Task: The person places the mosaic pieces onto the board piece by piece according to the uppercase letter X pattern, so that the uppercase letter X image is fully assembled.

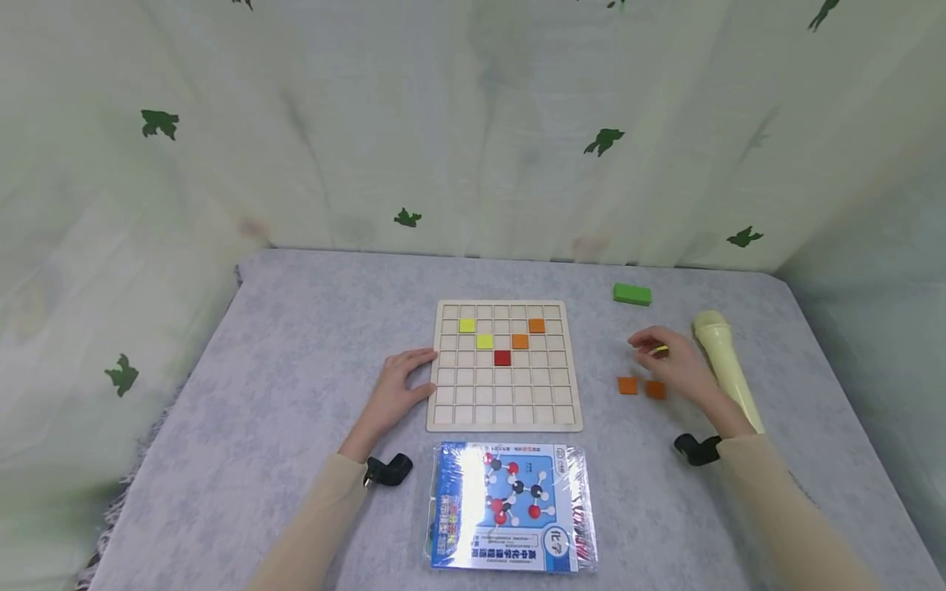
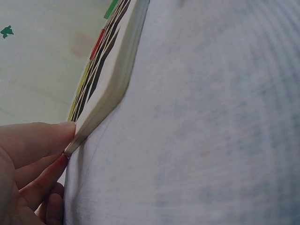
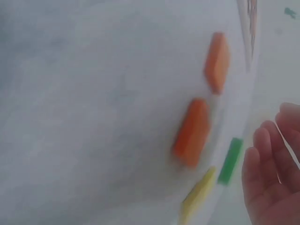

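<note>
A pale wooden grid board lies on the grey cloth. In its squares sit two yellow tiles, two orange tiles and a red tile, in a V shape. My left hand rests beside the board, with thumb and fingertips touching its left edge. To the right, my right hand hovers with loosely bent fingers over a yellow tile. That tile shows between thumb and fingers in the head view. Two loose orange tiles lie just nearer than the right hand.
A green block lies beyond the right hand. A pale yellow microphone-shaped object lies right of it, partly behind the wrist. Nearest me, below the board, is a plastic-wrapped chemistry pack. A pale curtain hangs behind the table.
</note>
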Motion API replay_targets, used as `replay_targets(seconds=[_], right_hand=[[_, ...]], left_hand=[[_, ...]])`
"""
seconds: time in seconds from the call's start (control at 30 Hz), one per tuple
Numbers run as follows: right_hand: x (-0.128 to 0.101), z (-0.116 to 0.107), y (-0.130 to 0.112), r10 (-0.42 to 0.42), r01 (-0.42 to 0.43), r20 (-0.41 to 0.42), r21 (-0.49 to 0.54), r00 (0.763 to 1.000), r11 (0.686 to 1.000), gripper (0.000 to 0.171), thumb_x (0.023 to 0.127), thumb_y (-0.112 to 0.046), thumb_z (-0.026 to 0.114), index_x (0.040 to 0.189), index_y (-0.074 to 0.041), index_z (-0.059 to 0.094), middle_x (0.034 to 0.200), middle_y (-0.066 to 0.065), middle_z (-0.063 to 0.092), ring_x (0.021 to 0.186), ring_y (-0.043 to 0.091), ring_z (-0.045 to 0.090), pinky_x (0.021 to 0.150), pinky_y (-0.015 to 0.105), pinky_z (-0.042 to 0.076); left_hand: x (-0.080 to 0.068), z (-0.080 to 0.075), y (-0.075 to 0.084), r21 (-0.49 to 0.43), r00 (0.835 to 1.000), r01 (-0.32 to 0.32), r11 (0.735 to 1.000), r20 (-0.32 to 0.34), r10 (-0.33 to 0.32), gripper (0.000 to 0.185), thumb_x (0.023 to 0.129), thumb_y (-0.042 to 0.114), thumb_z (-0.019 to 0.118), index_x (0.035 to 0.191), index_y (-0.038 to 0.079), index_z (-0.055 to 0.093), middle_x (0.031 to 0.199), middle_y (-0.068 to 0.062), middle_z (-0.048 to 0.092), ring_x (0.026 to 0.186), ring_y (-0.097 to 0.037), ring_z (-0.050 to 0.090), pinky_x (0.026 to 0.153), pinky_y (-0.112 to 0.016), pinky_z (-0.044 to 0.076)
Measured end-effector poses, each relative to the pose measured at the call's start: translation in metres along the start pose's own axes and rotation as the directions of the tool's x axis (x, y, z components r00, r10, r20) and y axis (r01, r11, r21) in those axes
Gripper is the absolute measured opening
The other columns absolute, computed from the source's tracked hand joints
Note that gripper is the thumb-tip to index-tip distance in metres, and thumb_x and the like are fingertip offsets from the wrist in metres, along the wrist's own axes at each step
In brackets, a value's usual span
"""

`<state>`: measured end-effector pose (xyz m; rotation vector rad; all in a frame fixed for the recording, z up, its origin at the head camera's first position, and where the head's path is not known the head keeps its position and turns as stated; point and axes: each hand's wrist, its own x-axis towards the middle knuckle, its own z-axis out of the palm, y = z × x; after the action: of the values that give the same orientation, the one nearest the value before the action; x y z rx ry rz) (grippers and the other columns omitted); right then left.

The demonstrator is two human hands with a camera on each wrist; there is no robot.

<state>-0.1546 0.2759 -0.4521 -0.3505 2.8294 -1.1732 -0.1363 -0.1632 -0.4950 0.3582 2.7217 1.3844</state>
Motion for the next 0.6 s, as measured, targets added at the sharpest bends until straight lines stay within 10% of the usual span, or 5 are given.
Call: replay_targets(seconds=[0.6], right_hand=[[-0.024, 0.013, 0.02, -0.083, 0.093, 0.104, -0.096, 0.991, 0.991, 0.029, 0.078, 0.004, 0.069, 0.106, -0.002, 0.067, 0.105, 0.009, 0.064, 0.099, 0.029, 0.056, 0.087, 0.046, 0.043]], left_hand=[[-0.001, 0.0, 0.001, -0.006, 1.0, 0.003, 1.0, -0.003, -0.003, 0.05, 0.086, 0.006, 0.068, 0.134, 0.001, 0.053, 0.141, -0.013, 0.047, 0.126, -0.031, 0.034, 0.105, -0.049, 0.028]])
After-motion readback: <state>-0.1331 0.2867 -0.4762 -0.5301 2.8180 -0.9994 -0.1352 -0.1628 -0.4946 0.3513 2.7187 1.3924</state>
